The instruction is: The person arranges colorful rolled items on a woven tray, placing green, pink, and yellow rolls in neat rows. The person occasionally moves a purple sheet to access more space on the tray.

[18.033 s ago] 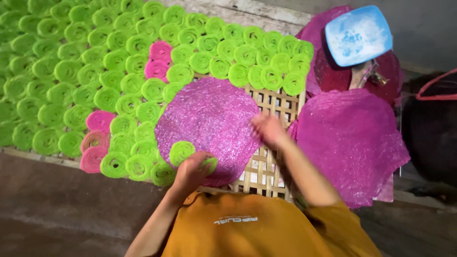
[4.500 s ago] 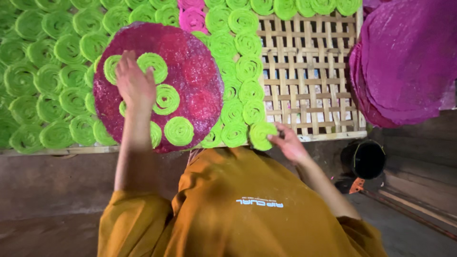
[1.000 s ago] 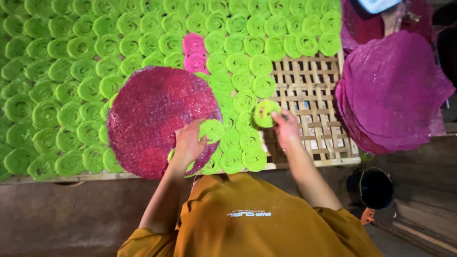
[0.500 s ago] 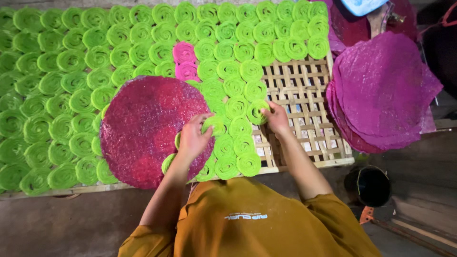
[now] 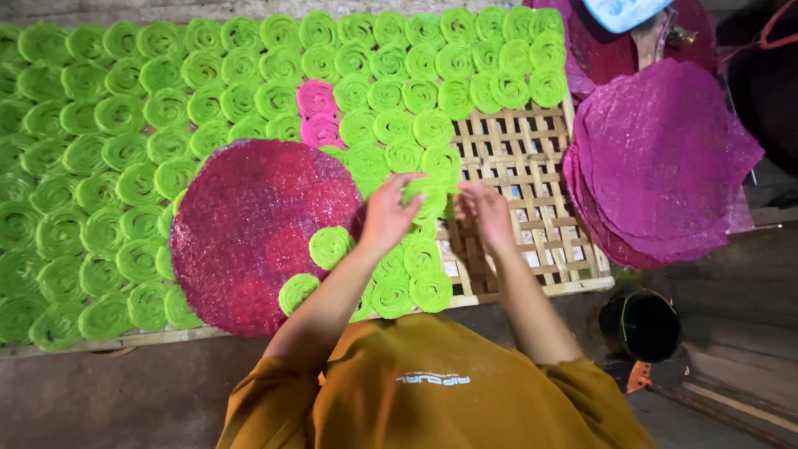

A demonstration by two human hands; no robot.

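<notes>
Dozens of green coils [image 5: 125, 158], each a flat spiral of stringy strands, lie in close rows on a woven bamboo rack [image 5: 532, 166]. Two pink coils [image 5: 316, 112] sit among them. A round magenta mat [image 5: 253, 233], lacy and glistening, rests on the rack's near edge with two coils on it. The left hand [image 5: 386, 218] and right hand [image 5: 486, 212] meet over one green coil [image 5: 428, 195], fingers pinching its edges. Right of the rack lies a stack of purple mats [image 5: 657, 162], netted and thin.
</notes>
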